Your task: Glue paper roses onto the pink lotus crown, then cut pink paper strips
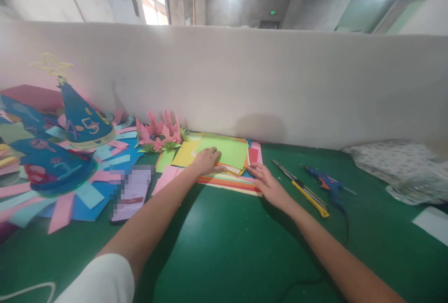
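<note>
Green table (224, 247). Ctr, at far edge: stack of coloured paper (227, 151), green sheet on top. Just L of it: pink paper flowers (159, 132). Far L: upright blue cone hat (82, 116), pink + blue paper strips (61, 212) spread round it, phone (131, 193) at their R edge. R of stack: yellow utility knife (304, 191), blue glue gun (327, 186) just beside. Far R: crumpled patterned cloth (399, 167), white sheet (432, 223) nr front.
</note>
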The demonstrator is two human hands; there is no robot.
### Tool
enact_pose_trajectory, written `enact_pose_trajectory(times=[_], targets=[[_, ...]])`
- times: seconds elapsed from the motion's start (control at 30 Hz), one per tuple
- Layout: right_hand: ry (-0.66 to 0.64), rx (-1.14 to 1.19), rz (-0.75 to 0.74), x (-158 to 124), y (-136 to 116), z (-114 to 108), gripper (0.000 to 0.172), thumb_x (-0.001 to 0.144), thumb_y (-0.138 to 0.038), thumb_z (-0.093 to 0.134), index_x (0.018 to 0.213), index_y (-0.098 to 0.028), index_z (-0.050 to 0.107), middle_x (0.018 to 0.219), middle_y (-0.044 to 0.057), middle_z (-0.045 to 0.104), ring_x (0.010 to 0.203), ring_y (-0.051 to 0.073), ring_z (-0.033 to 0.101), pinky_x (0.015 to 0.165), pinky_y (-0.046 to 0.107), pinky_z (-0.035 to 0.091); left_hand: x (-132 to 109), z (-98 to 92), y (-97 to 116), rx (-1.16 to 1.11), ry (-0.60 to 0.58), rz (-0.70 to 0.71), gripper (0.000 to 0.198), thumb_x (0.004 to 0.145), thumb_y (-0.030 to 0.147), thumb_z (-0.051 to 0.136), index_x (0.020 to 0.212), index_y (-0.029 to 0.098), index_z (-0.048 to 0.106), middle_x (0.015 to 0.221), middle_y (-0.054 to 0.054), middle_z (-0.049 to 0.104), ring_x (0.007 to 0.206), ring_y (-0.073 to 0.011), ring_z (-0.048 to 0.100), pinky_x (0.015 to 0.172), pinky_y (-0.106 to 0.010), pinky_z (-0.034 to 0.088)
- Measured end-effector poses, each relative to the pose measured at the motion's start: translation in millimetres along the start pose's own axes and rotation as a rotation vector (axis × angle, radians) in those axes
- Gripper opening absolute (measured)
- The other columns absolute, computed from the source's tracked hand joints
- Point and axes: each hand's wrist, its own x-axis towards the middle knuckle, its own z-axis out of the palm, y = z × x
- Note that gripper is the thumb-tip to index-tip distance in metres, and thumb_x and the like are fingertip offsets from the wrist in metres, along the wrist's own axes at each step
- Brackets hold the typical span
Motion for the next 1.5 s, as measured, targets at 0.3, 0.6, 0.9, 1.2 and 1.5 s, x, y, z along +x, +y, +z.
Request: enact_pose_trajectory(times=[0.3, 0.6, 0.9, 1.2, 1.5], targets=[[0.059, 0.06, -0.118, 14, -2, -3, 0.062, 0.077, -0.016, 0.049, 0.132, -0.032, 0.026, 0.143, 0.01, 0.035, 0.122, 0.021, 0.049, 0.104, 0.044, 0.035, 2, -3.6, -4, -0.035, 0.042, -0.051, 0.043, 0.097, 0.04, 0.027, 0.093, 0.018, 0.064, 0.094, -0.006, 0.066, 0.086, -0.0181, 0.062, 0.071, -0.026, 0.042], [-0.022, -0.493, -0.14, 10, -5, -16, 0.045, 0.082, -0.023, 0.05, 0.127, -0.025, 0.047, 0.131, 0.007, 0.054, 0.119, 0.024, 0.052, 0.098, 0.042, 0.042, 4, -3.6, -3, -0.113, 0.06, -0.094, 0.049, 0.096, 0.043, 0.025, 0.094, 0.017, 0.066, 0.095, -0.008, 0.068, 0.087, -0.0193, 0.062, 0.072, -0.026, 0.043], [-0.094, -0.81, -0.273, 17, -11, -21, 0.03, 0.091, -0.028, 0.038, 0.11, -0.023, 0.06, 0.106, 0.006, 0.069, 0.093, 0.022, 0.065, 0.077, 0.031, 0.049, 1, -7.4, -3, -0.185, 0.053, 0.017, 0.038, 0.091, 0.047, 0.039, 0.099, 0.019, 0.064, 0.098, -0.006, 0.067, 0.091, -0.0197, 0.06, 0.074, -0.026, 0.043], [-0.033, -0.882, -0.259, 26, -16, -26, 0.031, 0.091, -0.024, 0.035, 0.107, -0.021, 0.061, 0.091, 0.007, 0.072, 0.076, 0.022, 0.066, 0.063, 0.028, 0.044, -9, -6.6, -3, -0.274, 0.037, 0.182, 0.048, 0.084, 0.055, 0.049, 0.115, 0.02, 0.056, 0.115, -0.008, 0.063, 0.102, -0.0212, 0.058, 0.084, -0.028, 0.042], [0.036, -0.901, -0.266, 20, -18, -26, 0.028, 0.092, -0.027, 0.034, 0.099, -0.021, 0.06, 0.081, 0.005, 0.069, 0.07, 0.019, 0.063, 0.059, 0.026, 0.039, -10, -8.5, -8, -0.321, -0.018, 0.282, 0.043, 0.083, 0.055, 0.051, 0.107, 0.02, 0.059, 0.107, -0.006, 0.064, 0.095, -0.0189, 0.06, 0.081, -0.026, 0.043]])
